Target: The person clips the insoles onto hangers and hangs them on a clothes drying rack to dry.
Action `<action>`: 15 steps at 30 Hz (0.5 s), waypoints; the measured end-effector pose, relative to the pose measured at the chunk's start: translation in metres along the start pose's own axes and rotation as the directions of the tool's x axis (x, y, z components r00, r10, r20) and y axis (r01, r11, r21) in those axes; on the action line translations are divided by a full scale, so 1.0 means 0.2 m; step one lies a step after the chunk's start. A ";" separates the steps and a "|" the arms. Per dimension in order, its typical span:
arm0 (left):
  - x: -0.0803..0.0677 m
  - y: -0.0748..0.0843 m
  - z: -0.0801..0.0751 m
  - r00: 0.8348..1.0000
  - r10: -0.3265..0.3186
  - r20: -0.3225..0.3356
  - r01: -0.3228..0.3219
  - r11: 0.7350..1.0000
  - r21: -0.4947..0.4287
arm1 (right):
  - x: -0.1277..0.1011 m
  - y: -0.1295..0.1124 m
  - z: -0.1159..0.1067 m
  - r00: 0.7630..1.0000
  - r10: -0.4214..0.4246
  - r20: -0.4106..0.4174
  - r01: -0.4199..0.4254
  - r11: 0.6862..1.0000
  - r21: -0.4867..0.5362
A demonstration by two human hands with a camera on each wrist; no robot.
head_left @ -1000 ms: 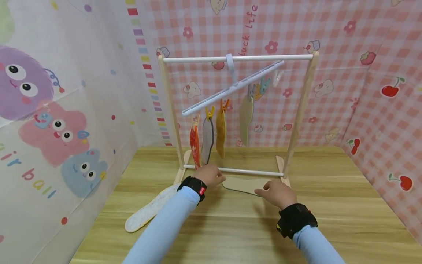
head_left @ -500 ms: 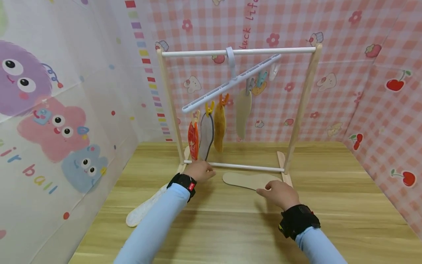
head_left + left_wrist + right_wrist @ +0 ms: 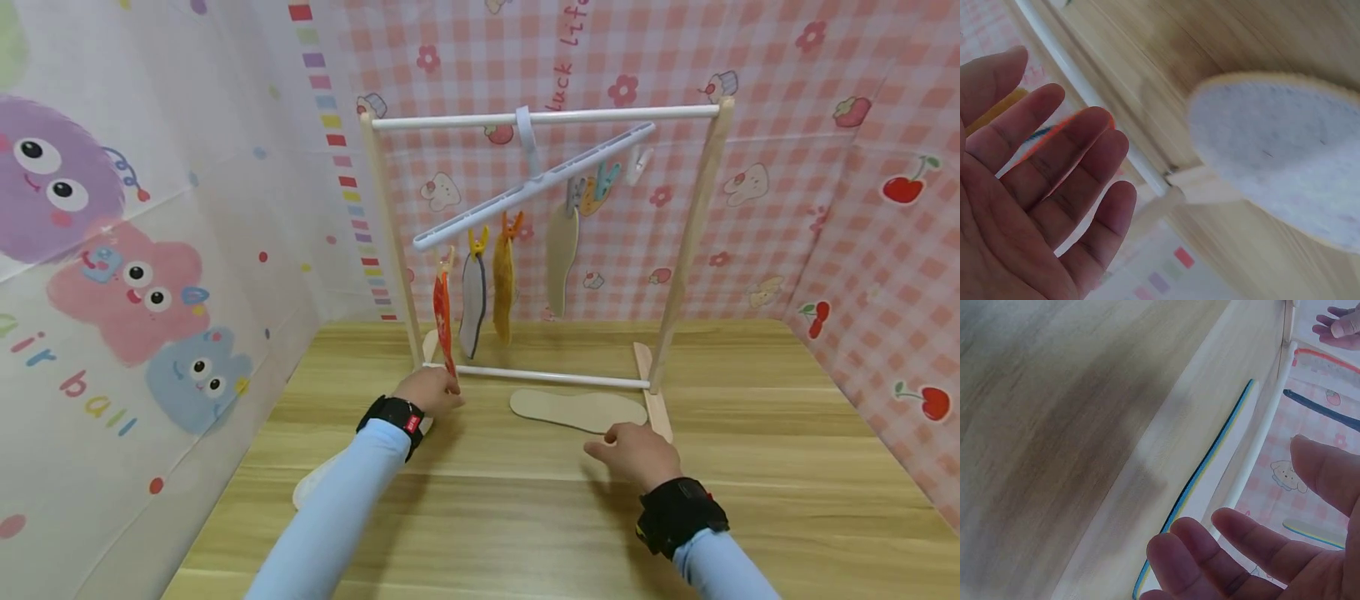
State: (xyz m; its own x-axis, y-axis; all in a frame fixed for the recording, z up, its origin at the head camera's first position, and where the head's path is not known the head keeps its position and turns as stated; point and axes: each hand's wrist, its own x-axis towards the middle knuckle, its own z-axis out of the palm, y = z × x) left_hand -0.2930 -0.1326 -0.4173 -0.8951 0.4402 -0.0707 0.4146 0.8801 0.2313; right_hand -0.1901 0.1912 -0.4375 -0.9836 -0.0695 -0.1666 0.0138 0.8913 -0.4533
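Note:
A beige insole [image 3: 570, 407] lies flat on the table in front of the rack's lower bar. My right hand [image 3: 639, 454] hovers at its near right edge, fingers loosely bent and holding nothing; whether a fingertip touches it I cannot tell. To the left, my left hand [image 3: 429, 392] is above the table near the rack's left foot, its fingers [image 3: 1094, 162] relaxed and apart with nothing in them. Beside that hand lies a white fleecy insole [image 3: 1279, 144], mostly hidden by my forearm in the head view. The red insole [image 3: 443, 321] hangs just behind the left hand.
A wooden rack with a white top bar [image 3: 450, 122] carries a tilted white hanger [image 3: 540, 185]. Clothespins on it hold a grey insole [image 3: 472, 304], a mustard insole [image 3: 503, 287] and a beige insole [image 3: 562, 258]. A white clothespin [image 3: 638, 164] hangs at its right end. Printed cloth walls surround the table.
My left hand has left the beige insole's left end and moved left toward the white fleecy insole. My right hand stays by the beige insole's right end. The hanging insoles have swung slightly.

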 end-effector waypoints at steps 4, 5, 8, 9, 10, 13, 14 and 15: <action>-0.02 -0.06 0.00 0.998 -0.062 0.001 0.062 0.998 -0.006 | 0.00 0.01 0.01 1.000 -0.002 -0.014 0.002 1.000 -0.005; -0.03 -0.08 0.01 0.996 -0.089 0.003 0.089 0.996 -0.013 | 0.00 0.00 0.01 1.000 -0.004 -0.016 0.004 1.000 -0.006; -0.06 -0.13 0.01 0.984 -0.179 0.014 0.179 0.983 -0.037 | 0.00 0.00 0.02 1.000 -0.005 -0.020 0.005 1.000 -0.005; -0.07 -0.15 0.02 0.979 -0.205 0.017 0.206 0.978 -0.040 | 0.00 0.00 0.02 1.000 -0.005 -0.020 0.005 1.000 -0.004; -0.07 -0.17 0.02 0.974 -0.227 0.017 0.228 0.973 -0.042 | 0.00 0.00 0.02 1.000 -0.005 -0.021 0.005 1.000 -0.005; -0.09 -0.22 0.04 0.959 -0.283 0.023 0.284 0.958 -0.038 | 0.00 0.00 0.02 1.000 -0.003 -0.028 0.003 1.000 -0.011; -0.10 -0.24 0.04 0.952 -0.304 0.023 0.305 0.952 -0.032 | -0.01 0.00 0.02 1.000 -0.002 -0.029 0.002 1.000 -0.014; -0.11 -0.25 0.04 0.947 -0.320 0.024 0.321 0.947 -0.027 | -0.01 0.00 0.02 1.000 -0.001 -0.029 0.000 1.000 -0.016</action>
State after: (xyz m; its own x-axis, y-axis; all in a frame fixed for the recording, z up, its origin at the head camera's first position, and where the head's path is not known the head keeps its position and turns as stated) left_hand -0.2931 -0.1845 -0.4361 -0.9765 0.1394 -0.1645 0.1009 0.9696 0.2227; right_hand -0.1876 0.1891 -0.4408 -0.9885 -0.0571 -0.1403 0.0104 0.8984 -0.4390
